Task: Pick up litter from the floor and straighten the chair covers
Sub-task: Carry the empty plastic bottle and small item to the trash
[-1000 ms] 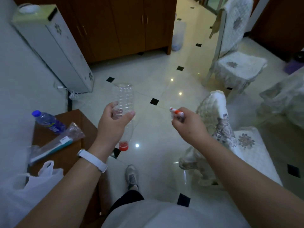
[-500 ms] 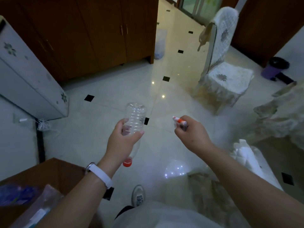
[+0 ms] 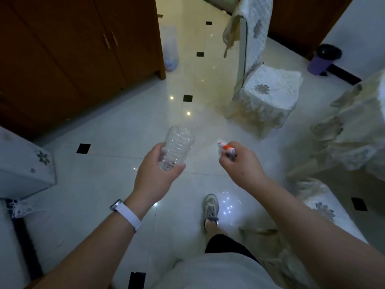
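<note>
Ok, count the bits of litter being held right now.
2. A clear plastic bottle is gripped in the left hand. An orange-and-white scrap is pinched in the right hand. The curled right fingers may hide more.

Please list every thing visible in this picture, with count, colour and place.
plastic bottle: one, clear, in left hand
small litter piece: one, white and orange, in right hand
far chair cover: one, white, ahead right
near chair cover: one, white, lower right
draped cloth: one, cream, right edge
bin: one, purple with black lid, far right
cabinet: one, brown, upper left
appliance: one, white, left edge
floor: white tiles, black squares
shoe: one, grey, bottom centre
wristband: one, white, left wrist
left hand: one, grips bottle
right hand: one, pinches litter piece
</note>
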`<state>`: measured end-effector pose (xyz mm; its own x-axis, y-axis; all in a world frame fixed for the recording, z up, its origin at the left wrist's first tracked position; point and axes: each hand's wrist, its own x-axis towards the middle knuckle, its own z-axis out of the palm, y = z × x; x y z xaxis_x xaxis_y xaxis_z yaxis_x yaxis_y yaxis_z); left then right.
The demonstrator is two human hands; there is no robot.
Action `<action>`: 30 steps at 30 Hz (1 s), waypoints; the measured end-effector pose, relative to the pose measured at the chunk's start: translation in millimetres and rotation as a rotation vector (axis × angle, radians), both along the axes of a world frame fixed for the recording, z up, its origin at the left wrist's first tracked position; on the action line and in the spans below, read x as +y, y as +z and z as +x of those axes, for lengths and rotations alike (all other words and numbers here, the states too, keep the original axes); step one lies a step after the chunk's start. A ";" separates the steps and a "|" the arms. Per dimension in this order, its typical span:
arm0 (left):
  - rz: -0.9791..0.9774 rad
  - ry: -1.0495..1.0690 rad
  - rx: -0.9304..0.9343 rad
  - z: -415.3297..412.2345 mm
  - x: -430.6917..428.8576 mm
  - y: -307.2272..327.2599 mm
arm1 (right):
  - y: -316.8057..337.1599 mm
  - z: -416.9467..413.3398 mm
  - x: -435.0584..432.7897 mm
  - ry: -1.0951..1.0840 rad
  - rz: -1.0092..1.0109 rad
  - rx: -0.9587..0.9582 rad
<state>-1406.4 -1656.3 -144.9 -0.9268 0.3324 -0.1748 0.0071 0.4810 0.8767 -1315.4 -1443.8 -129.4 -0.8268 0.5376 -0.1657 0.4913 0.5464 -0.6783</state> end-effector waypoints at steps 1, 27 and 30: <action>-0.025 -0.027 0.017 -13.0 12.0 -0.8 | -2.9 -14.0 11.8 0.004 -0.008 0.006; 0.025 0.050 -0.069 -432.4 257.9 -15.1 | 3.1 -413.5 259.6 -0.005 0.017 0.001; 0.032 -0.011 -0.100 -497.0 273.6 -16.7 | 8.0 -469.2 264.7 -0.051 0.026 -0.001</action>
<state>-1903.4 -1382.7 -161.6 -0.9014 0.3494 -0.2556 -0.0761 0.4533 0.8881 -1784.6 -1179.1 -121.5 -0.7981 0.5829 -0.1522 0.5195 0.5380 -0.6638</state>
